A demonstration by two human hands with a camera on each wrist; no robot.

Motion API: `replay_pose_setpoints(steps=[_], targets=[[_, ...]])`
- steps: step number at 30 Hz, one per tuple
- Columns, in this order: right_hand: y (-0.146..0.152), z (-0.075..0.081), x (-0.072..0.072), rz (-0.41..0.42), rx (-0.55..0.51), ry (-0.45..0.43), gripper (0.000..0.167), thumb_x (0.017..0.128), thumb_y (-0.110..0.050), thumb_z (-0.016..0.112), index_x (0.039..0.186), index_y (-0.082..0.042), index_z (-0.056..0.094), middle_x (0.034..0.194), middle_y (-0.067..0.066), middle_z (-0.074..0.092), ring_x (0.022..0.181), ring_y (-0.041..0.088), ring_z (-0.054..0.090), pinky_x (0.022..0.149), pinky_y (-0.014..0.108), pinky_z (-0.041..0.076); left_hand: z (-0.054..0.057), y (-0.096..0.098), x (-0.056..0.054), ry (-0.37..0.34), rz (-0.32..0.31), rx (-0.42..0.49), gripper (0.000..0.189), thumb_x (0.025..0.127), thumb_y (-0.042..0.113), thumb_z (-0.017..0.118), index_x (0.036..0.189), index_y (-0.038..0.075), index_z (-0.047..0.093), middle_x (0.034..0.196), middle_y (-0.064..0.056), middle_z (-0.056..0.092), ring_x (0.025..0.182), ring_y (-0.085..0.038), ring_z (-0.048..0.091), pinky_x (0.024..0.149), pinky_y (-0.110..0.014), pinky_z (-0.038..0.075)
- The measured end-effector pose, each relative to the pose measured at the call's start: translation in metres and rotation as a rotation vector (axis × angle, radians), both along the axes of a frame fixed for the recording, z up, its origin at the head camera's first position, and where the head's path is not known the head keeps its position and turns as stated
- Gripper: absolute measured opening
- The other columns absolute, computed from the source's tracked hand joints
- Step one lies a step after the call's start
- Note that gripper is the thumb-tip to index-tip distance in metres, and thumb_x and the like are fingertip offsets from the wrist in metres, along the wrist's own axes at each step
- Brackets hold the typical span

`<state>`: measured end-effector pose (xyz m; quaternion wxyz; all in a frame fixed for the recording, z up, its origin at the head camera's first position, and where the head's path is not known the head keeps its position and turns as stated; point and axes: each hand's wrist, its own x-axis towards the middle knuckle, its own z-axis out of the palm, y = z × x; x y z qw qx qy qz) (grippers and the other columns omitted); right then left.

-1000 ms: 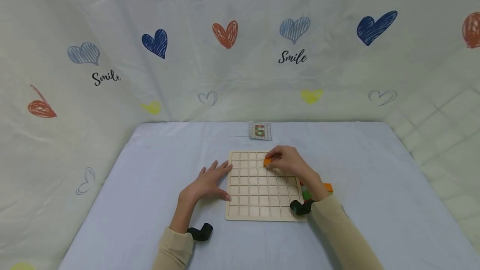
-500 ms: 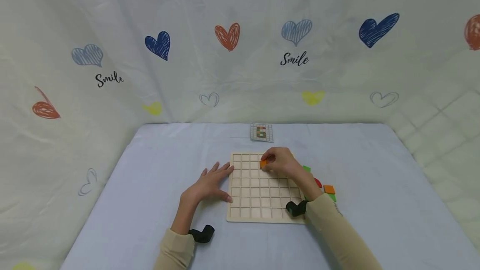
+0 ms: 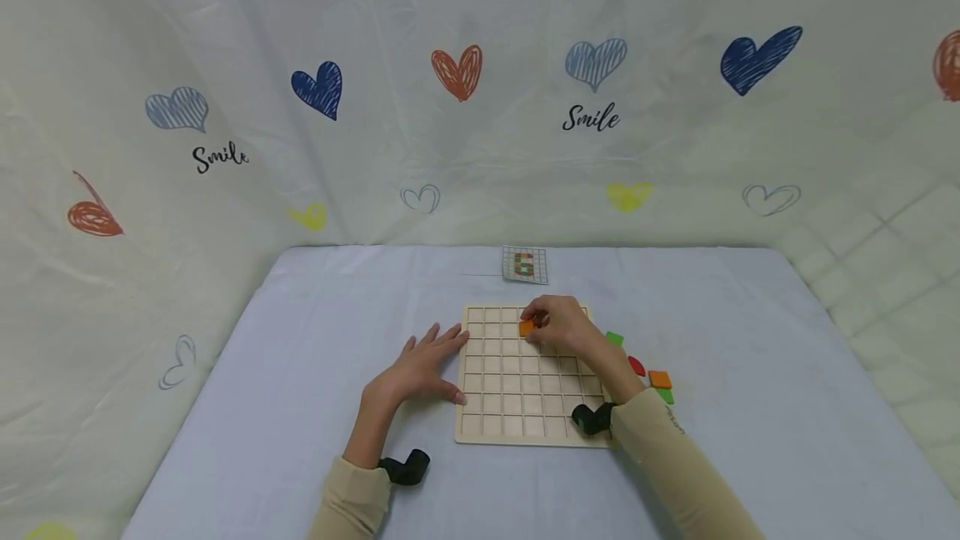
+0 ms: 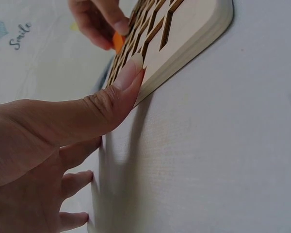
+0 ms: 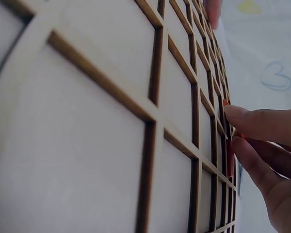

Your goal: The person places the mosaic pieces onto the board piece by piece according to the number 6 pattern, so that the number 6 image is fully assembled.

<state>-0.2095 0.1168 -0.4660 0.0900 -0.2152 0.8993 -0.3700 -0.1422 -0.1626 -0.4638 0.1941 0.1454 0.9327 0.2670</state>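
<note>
A pale wooden grid board [image 3: 480,430] lies on the table. At its far rows my right hand [image 3: 564,325] pinches a small orange square tile [image 3: 527,328] between thumb and fingers, right at a cell. The right wrist view shows the fingertips [image 5: 238,114] there, with a red piece [image 5: 230,158] in a nearby cell. My left hand [image 3: 416,372] is spread along the board's left side, its thumb [image 4: 128,75] against the edge. In the left wrist view its other fingers reach down to the cloth. The right hand covers some far-right cells.
To the right of the board lie a green tile [image 3: 614,338], a red rounded piece [image 3: 637,366], an orange tile [image 3: 660,379] and another green piece [image 3: 664,396], partly behind the right forearm. A card with a coloured figure on a grid [image 3: 511,276] lies beyond the board.
My right hand has shifted slightly left over the board with the orange tile, then stayed nearly still. More loose pieces show beside the forearm. The left hand keeps its place.
</note>
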Motion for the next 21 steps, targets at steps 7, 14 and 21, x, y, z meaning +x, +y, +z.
replay_pose_setpoints(steps=[7,14,21], targets=[[0.002,0.001,0.002,-0.016,-0.013,-0.037,0.027,0.085,-0.001,0.081,0.112,-0.002,0.074,0.105,0.012,0.073,0.096,0.029,0.071,0.084,0.041,0.061,-0.001,0.000,-0.001,0.003,-0.001,-0.006,0.103,0.074,0.031,0.093,0.160,0.016,0.039,0.171,-0.004,0.026,0.161,-0.035,0.009,0.127,-0.064,0.004],[0.010,0.001,0.008,-0.014,-0.030,0.014,0.025,0.087,0.002,0.077,0.111,0.001,0.074,0.109,0.016,0.073,0.098,0.033,0.072,0.086,0.042,0.061,-0.001,0.002,0.000,0.010,-0.004,-0.005,0.102,0.074,0.030,0.093,0.160,0.014,0.039,0.171,-0.006,0.027,0.160,-0.037,0.010,0.126,-0.065,0.005],[0.020,0.000,0.015,-0.007,-0.053,0.072,0.023,0.089,0.002,0.075,0.111,0.002,0.074,0.110,0.016,0.073,0.099,0.033,0.072,0.085,0.041,0.062,0.000,0.002,0.002,0.010,-0.001,-0.025,0.102,0.075,0.029,0.092,0.160,0.014,0.039,0.171,-0.006,0.026,0.160,-0.037,0.009,0.126,-0.065,0.005]])
